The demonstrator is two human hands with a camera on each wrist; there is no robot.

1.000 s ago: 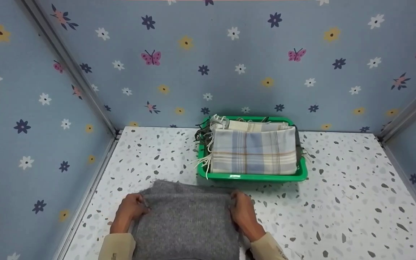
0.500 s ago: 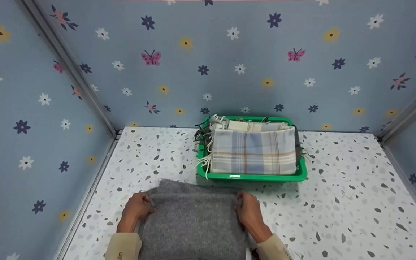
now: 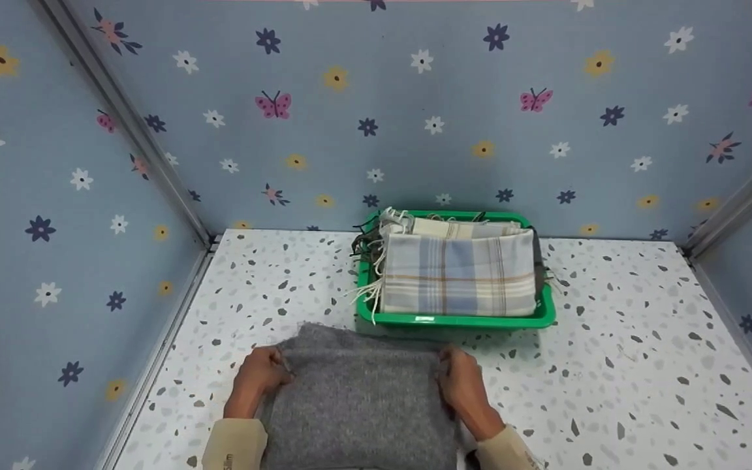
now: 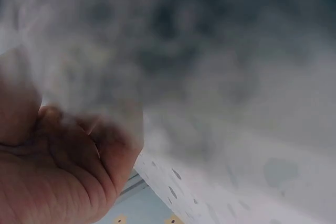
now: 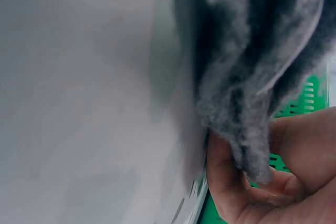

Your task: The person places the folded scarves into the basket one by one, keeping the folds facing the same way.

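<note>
Grey cloth [image 3: 360, 405]: folded, sliding slightly right and toward the green basket [image 3: 549, 312] since a second ago.
Left hand [image 3: 262, 378]: pinches its left edge.
Right hand [image 3: 461, 385]: grips its right edge.

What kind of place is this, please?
Probably a small staged booth for folding textiles: flower-and-butterfly wallpaper panels enclose a speckled tabletop, with a green basket of folded cloths and a grey knit.

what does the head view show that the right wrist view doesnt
Only the head view shows the left hand, the plaid cloths stacked in the basket, the speckled table and the flowered walls. Only the right wrist view shows the fingers curled under the cloth's edge, close up. Both show the right hand, the grey woolly cloth it grips, and the green basket.
</note>
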